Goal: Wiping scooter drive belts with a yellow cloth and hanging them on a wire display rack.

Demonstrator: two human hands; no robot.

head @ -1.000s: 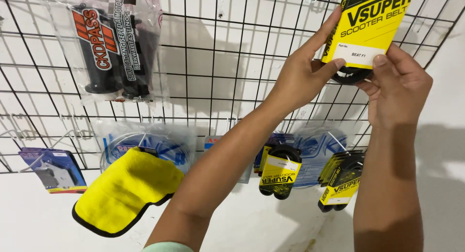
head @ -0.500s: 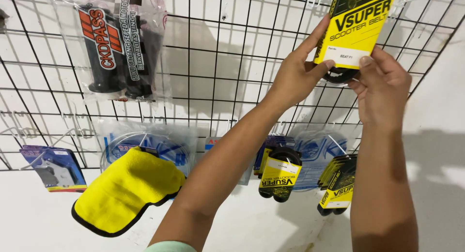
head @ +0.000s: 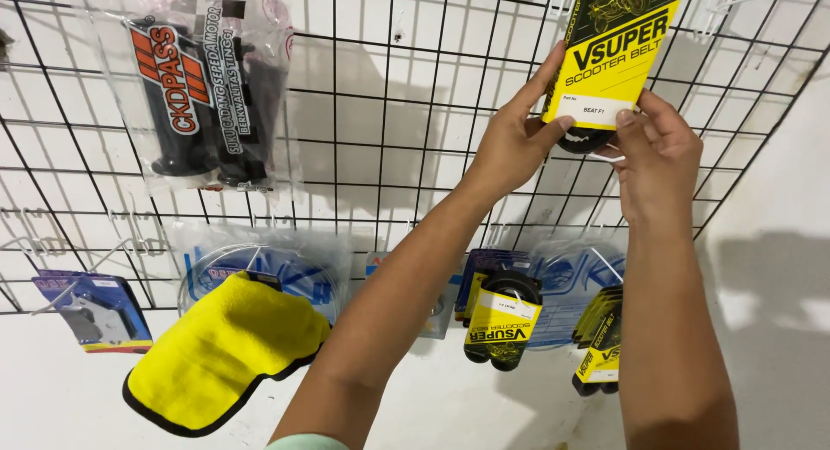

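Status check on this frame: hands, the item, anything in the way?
Left hand and right hand both grip yellow belt pack, held up against wire grid. Nothing between pack and grid.

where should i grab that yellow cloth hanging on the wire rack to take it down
Grip the yellow cloth at its upper end, near where it meets the wire rack, coming from the front and below. It hangs limp and slanted, its black-edged lower end loose, so holding it high keeps it from swinging. How it is attached is hidden.
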